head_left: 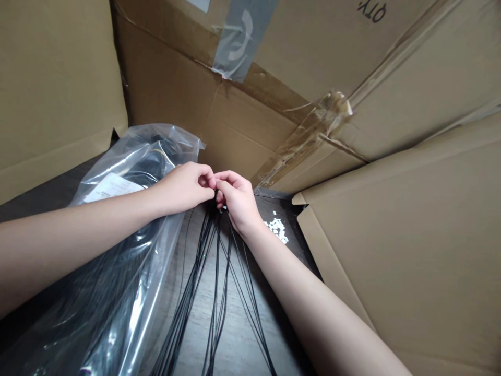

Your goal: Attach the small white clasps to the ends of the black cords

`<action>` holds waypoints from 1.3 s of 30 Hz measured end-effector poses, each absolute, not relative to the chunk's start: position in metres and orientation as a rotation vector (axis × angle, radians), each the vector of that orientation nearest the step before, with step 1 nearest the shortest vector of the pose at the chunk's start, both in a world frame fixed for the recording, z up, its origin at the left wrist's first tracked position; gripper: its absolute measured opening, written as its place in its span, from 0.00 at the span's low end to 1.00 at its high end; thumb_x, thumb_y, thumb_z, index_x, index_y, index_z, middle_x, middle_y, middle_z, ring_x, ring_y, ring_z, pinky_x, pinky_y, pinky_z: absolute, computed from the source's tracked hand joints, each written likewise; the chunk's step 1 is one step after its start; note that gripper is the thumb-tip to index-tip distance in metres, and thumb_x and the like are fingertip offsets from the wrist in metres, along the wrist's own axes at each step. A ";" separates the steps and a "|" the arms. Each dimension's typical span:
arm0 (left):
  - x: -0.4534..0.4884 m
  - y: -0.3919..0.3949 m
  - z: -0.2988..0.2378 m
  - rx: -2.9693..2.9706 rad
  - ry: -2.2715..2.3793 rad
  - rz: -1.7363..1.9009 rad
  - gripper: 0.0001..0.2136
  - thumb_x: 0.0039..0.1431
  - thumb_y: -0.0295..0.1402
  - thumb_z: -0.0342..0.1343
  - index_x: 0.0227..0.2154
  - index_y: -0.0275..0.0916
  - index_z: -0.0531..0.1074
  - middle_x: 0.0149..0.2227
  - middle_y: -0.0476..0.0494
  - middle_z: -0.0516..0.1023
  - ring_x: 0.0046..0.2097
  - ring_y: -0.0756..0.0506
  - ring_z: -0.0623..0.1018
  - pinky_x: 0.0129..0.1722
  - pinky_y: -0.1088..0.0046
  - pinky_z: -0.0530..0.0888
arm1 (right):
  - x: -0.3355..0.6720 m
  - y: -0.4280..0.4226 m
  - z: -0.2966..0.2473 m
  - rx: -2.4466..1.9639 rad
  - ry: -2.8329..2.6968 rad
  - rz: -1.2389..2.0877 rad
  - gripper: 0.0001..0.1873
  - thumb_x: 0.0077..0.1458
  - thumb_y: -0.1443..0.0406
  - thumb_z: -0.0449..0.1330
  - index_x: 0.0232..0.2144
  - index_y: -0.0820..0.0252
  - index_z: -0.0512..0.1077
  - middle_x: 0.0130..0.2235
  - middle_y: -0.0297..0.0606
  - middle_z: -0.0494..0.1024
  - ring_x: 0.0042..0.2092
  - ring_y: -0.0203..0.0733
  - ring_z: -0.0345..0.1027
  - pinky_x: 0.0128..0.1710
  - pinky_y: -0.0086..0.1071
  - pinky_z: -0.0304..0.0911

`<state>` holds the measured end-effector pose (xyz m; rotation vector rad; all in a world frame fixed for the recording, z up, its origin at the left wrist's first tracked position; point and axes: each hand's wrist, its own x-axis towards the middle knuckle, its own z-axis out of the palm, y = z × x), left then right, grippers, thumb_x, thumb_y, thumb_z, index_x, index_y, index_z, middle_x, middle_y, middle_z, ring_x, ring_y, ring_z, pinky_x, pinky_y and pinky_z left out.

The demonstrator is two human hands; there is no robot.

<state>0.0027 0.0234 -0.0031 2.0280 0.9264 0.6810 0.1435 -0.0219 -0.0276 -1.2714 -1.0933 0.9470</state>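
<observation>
My left hand (187,187) and my right hand (239,202) meet in the middle, thumbs and fingers pinched together with the tips touching. What they pinch is too small and too hidden by the fingers to make out. Right below them, the upper ends of several thin black wires (188,284) come together, and the wires fan out toward me in loose bundles. A tiny white piece shows just under my right fingers. Beyond my right wrist lies a small pile of white connector-like pieces (277,230), partly covered by the wrist.
A clear plastic bag (156,292) full of black wires, with a white label (113,187), lies on the dark table (235,334) under my left forearm. Cardboard boxes (168,78) wall in the back, with cardboard (55,83) at left and a cardboard panel (415,230) at right.
</observation>
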 end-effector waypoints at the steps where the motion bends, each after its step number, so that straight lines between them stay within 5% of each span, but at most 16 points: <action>1: 0.003 0.023 -0.003 2.033 0.931 0.682 0.03 0.46 0.30 0.58 0.26 0.39 0.74 0.27 0.49 0.79 0.32 0.48 0.76 0.32 0.75 0.69 | 0.143 -0.022 -0.028 -1.273 -1.096 0.945 0.05 0.45 0.65 0.60 0.27 0.61 0.73 0.20 0.25 0.69 0.19 0.26 0.56 0.17 0.22 0.57; 39: 0.002 0.026 -0.004 1.909 0.957 0.791 0.05 0.48 0.32 0.60 0.29 0.38 0.78 0.30 0.47 0.81 0.34 0.46 0.80 0.37 0.71 0.74 | 0.143 -0.023 -0.027 -1.263 -1.030 0.977 0.07 0.45 0.63 0.62 0.29 0.60 0.74 0.19 0.25 0.68 0.19 0.27 0.57 0.17 0.22 0.56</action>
